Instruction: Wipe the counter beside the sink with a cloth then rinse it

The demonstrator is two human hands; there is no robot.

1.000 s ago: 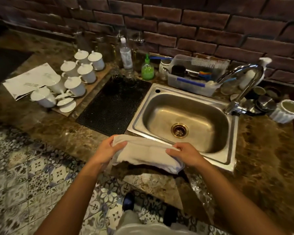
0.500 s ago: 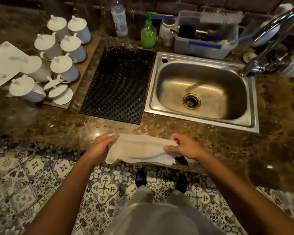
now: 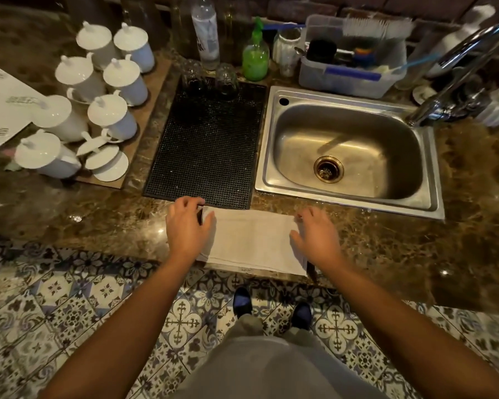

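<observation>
So the cloth (image 3: 252,240) is a pale beige folded rectangle lying flat on the brown marble counter (image 3: 386,240), right at the front edge, with its near side hanging a touch past the lip. Using the steel sink (image 3: 432,168) as the reference: the cloth sits just in front of the sink's front-left corner, close to the rim but not touching it.

Both hands are on it, palms down. The left hand (image 3: 186,228) covers the cloth's end farthest from the sink, fingers loosely curled over that end with the thumb on top of the fabric, more of a light hold than a real grip. The right hand (image 3: 314,234) rests on the end nearer the sink, fingers spread and flat, open, pressing rather than gripping.

Directly left of the sink is a black rubber mat (image 3: 208,145), its edge just beside the sink rim, and the cloth's far edge sits just in front of the mat's near-right corner. Two upturned glasses (image 3: 211,79) stand at the mat's back. Further left of the sink, past the mat, a bunch of white lidded cups (image 3: 113,84) sit on a board. Behind the sink's back-left corner there's a green soap bottle (image 3: 255,57), and a plastic tub (image 3: 349,76) of brushes directly behind it. The faucet (image 3: 455,82) rises at the sink's back-right corner. Basin looks empty, drain visible.
</observation>
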